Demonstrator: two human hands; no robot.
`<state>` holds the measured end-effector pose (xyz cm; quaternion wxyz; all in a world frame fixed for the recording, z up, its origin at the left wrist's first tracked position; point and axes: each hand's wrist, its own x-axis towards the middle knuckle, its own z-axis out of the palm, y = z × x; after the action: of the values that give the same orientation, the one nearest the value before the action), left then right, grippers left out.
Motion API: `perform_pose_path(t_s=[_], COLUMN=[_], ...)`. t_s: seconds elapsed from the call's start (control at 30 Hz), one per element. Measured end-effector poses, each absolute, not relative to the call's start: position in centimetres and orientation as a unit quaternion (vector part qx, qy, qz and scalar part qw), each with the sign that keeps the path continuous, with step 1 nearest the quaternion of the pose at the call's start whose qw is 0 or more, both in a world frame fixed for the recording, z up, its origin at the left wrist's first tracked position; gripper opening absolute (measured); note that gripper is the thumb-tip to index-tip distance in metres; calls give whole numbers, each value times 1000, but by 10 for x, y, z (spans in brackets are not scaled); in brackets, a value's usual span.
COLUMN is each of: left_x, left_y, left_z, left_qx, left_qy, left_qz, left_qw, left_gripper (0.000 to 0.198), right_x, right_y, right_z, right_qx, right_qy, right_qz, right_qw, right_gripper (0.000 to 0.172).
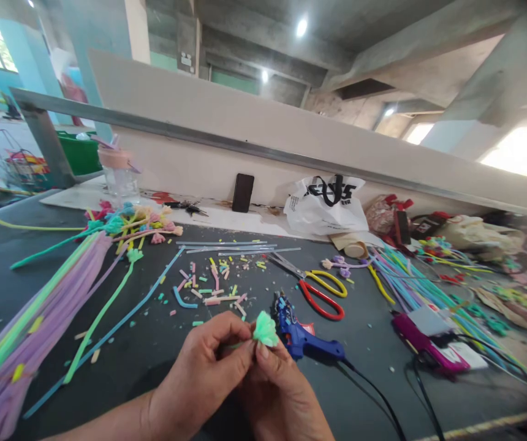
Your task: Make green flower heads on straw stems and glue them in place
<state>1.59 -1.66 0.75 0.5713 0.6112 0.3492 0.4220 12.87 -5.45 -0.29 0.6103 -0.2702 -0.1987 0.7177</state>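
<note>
Both grips, left hand point(203, 373) and right hand point(282, 392), pinch a ruffled mint-green flower point(265, 329)

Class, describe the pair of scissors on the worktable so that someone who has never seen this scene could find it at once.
Start at the dark worktable and find the two hands, left hand and right hand, pinching a small green flower. Just beyond lies a blue glue gun; the scissors lie past it. Their handles differ: one red, one yellow.

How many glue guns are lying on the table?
2: a blue glue gun beside the right hand, and a magenta glue gun further right. Others may be hidden under the clutter.
</note>
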Motion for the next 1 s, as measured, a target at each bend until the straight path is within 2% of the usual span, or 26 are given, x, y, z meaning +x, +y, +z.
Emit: perform_pose_path(t_s=[0.2, 0.27, 0.33, 0.43, 0.6, 0.73, 0.87, 1.0], left_x=[13, 12, 11, 10, 9, 11, 12, 12], left_y=[-13, -11, -11, -10, -8, -5, -2, -2], left_z=[5, 4, 5, 5, 3, 6, 9, 7], left_qx=[662, 704, 740, 760, 747, 719, 689, 697], left_qy=[356, 364, 366, 361, 369, 366, 367, 377], left_qz=[423, 415, 402, 396, 361, 330, 335, 337], left_qw=[506, 447, 397, 368, 419, 491, 527, 509], left_gripper=[12, 14, 15, 15, 16, 17, 16, 15], right_x=[135, 143, 152, 163, 169, 171, 176, 174], right_y=[-56, -56, -56, -55, -57, -58, -58, -58], right_z=[0, 1, 1, 2, 3, 3, 6, 9], right_qx=[-299, -325, -355, -397, -452, -495, -499, -520], right_qy=[-242, -284, -340, -408, -414, -425, -498, -593], right_qz=[678, 617, 550, 476, 473, 467, 420, 316], right_qw=[627, 658, 675, 670, 633, 597, 571, 527], right_gripper=[50, 47, 37, 26, 19, 20, 25, 32])
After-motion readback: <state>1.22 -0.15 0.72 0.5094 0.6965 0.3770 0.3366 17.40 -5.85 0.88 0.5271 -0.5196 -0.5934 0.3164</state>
